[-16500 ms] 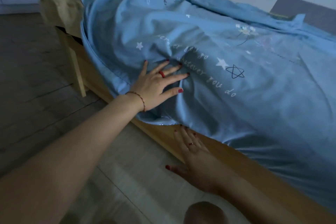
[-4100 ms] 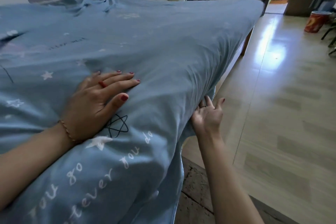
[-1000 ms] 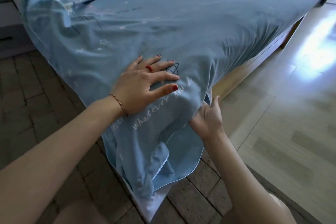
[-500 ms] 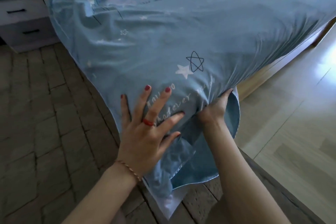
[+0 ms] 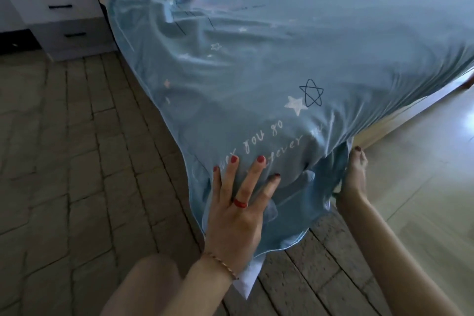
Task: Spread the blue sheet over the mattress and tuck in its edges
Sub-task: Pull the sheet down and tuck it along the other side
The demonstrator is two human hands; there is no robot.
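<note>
The sheet lies over the mattress with its corner hanging loose off the near corner of the bed, a flap drooping toward the floor and a white underside showing at the tip. The mattress itself is hidden under the cloth here; I can only read its corner from the bulge.

I judge the step in hand to be tucking this corner. To do it well I would keep the cloth pinned flat on the face of the corner so the top stays taut, gather the hanging flap to one side, fold it neatly, and push it up under the mattress from below, then smooth outward so no slack bunches at the point. Pulling too hard risks dragging the far side, which looks creased near the head of the bed.

My left hand is spread wide, fingers straight and splayed, pressing flat on the sheet over the corner and holding nothing. My right hand is at the right side of the corner, up against the hanging cloth; its fingers appear bunched on the fabric edge, but they are partly hidden, so I cannot tell whether it truly grips.

A drawer unit stands beside the bed at far left.
</note>
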